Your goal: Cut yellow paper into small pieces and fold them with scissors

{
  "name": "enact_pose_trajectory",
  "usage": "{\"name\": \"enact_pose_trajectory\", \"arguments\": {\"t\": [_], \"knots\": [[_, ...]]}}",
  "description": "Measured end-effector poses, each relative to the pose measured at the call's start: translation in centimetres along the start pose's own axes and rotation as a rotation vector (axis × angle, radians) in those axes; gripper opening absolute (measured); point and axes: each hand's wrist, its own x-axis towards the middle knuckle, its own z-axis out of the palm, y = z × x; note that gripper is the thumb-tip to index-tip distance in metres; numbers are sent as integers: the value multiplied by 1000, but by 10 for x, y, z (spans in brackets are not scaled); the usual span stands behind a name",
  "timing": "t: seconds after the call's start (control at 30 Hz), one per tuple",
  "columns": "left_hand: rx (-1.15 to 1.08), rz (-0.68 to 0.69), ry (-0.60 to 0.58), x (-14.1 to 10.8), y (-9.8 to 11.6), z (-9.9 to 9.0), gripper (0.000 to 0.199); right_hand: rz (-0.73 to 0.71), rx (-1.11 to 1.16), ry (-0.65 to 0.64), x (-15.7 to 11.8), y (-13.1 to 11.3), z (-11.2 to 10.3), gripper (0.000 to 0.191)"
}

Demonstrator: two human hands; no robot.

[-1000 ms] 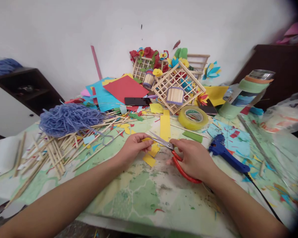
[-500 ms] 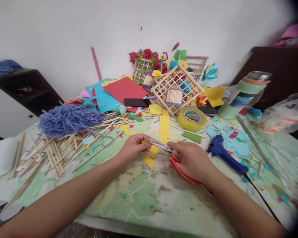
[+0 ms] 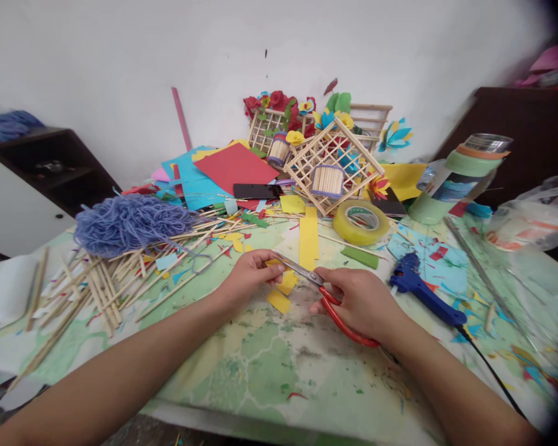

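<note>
Left hand (image 3: 250,277) lies near the middle of the bench (image 3: 279,387), with the map-printed top showing between the hands and the front edge. Its fingers (image 3: 270,271) are closed in a pinch on a small yellow paper scrap (image 3: 273,262), right at the steel blades of the red-handled scissors (image 3: 299,269). Whether the blades bite the paper cannot be told. Right hand (image 3: 360,302) is closed around the red handles.

2 more yellow paper pieces (image 3: 279,301) lie on the bench just below the pinch, and a long yellow paper strip (image 3: 308,238) lies just beyond the blades.

Handling (judgement): the scrap looks light, thin and limp, so it is best held close to the intended cut, by its edge. The scissors look stiff and firm, best held by the handles.

Nearby, right of the right hand: blue glue gun (image 3: 423,295). Beyond: yellow-green tape roll (image 3: 360,222).
</note>
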Motion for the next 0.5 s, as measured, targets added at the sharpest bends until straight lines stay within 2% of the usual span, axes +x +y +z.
{"name": "enact_pose_trajectory", "arguments": {"t": [0.5], "knots": [[1, 24, 35, 3, 4, -4, 18, -14, -16, 28, 0, 1, -1, 43]]}}
